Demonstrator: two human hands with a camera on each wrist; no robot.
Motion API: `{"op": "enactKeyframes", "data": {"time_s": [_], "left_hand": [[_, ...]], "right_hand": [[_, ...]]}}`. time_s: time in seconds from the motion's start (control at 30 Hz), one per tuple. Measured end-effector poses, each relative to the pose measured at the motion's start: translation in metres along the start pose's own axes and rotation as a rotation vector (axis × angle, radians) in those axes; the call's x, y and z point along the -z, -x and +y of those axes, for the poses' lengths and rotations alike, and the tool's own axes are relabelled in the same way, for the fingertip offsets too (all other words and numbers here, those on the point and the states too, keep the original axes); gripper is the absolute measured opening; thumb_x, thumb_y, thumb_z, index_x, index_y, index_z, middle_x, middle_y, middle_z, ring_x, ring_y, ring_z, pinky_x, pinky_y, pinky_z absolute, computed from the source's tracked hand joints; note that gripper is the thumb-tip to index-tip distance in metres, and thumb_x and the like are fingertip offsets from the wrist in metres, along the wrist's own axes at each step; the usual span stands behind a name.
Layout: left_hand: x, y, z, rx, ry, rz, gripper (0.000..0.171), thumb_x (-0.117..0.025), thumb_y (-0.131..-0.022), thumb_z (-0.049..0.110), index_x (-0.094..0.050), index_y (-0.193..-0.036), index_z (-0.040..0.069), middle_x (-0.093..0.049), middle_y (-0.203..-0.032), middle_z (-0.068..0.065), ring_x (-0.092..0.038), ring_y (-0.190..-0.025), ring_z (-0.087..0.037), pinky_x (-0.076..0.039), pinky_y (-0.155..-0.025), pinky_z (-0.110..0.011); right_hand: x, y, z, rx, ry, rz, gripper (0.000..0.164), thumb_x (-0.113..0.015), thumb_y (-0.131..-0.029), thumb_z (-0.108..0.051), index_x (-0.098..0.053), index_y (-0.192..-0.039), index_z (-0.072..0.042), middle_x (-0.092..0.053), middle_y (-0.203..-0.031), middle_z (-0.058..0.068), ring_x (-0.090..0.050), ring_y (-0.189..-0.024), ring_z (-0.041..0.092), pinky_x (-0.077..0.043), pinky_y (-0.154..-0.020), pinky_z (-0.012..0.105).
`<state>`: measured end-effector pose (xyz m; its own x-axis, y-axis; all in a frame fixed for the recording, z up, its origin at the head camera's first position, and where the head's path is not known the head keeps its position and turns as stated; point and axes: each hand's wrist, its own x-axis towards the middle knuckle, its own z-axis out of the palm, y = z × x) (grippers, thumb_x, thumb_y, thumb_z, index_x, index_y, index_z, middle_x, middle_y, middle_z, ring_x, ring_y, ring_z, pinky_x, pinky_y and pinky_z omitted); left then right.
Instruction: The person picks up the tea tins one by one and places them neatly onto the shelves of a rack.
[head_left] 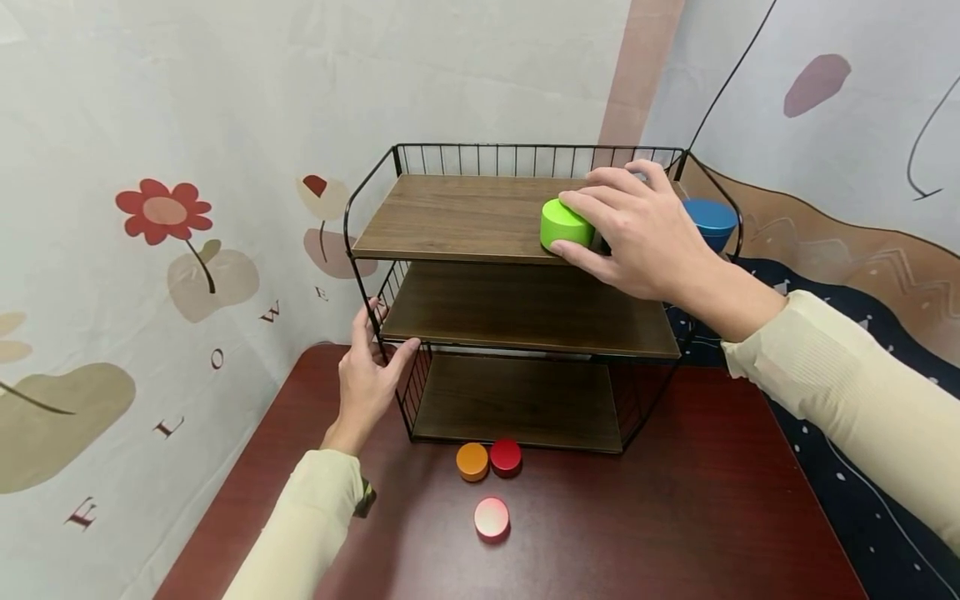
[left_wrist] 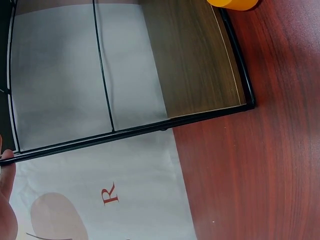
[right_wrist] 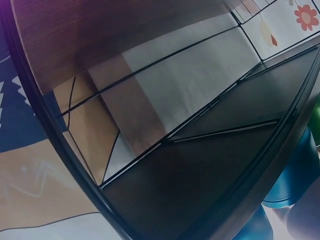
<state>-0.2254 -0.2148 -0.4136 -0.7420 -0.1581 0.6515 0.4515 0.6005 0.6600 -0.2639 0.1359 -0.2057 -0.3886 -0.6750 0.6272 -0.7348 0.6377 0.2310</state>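
Note:
A three-tier shelf rack (head_left: 517, 304) with wooden boards and a black wire frame stands on the table. On the front of its top board, toward the right, sits a bright green cylinder (head_left: 562, 229). My right hand (head_left: 637, 229) holds this cylinder between thumb and fingers, and a bit of green (right_wrist: 316, 120) shows at the right wrist view's edge. My left hand (head_left: 365, 379) grips the rack's left side frame, thumb in front and fingers behind. The left wrist view catches only part of that hand, against the black frame rod (left_wrist: 90, 140).
A blue container (head_left: 708, 218) stands at the top board's right end, partly behind my right forearm. Before the rack, an orange round piece (head_left: 472, 461) and a red one (head_left: 506, 457) lie side by side, with a pink one (head_left: 492, 518) nearer me on the table (head_left: 675, 517).

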Motion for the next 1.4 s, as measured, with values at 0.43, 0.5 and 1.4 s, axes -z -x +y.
{"op": "enactKeyframes", "data": {"time_s": [0.43,0.5,1.4], "left_hand": [[0.001,0.001,-0.001,-0.005,-0.004,0.001,0.083,-0.080,-0.086,0.022,-0.033,-0.154,0.023,-0.058,-0.141,-0.007,-0.060,-0.060,-0.013,-0.040,-0.055,-0.014],[0.000,0.002,-0.001,-0.005,-0.004,0.001,0.083,-0.080,-0.087,0.022,-0.033,-0.154,0.023,-0.058,-0.141,-0.007,-0.060,-0.060,-0.013,-0.040,-0.055,-0.014],[-0.001,-0.001,-0.001,-0.014,0.003,0.003,0.081,-0.079,-0.087,0.021,-0.034,-0.154,0.021,-0.057,-0.141,-0.008,-0.061,-0.062,-0.017,-0.040,-0.055,-0.015]], "right_hand": [[0.004,-0.001,0.000,0.001,0.027,0.024,0.062,-0.068,-0.089,-0.048,-0.061,-0.133,-0.005,-0.067,-0.121,0.018,-0.048,-0.127,0.035,-0.029,-0.106,0.056],[0.007,-0.001,-0.001,0.008,0.017,0.051,0.063,-0.067,-0.089,-0.048,-0.060,-0.135,-0.005,-0.066,-0.122,0.018,-0.047,-0.127,0.035,-0.029,-0.106,0.056],[0.005,0.039,-0.045,0.180,-0.070,0.298,0.057,-0.058,-0.097,-0.051,-0.065,-0.129,-0.004,-0.069,-0.118,0.017,-0.059,-0.112,0.037,-0.041,-0.091,0.055]]}}
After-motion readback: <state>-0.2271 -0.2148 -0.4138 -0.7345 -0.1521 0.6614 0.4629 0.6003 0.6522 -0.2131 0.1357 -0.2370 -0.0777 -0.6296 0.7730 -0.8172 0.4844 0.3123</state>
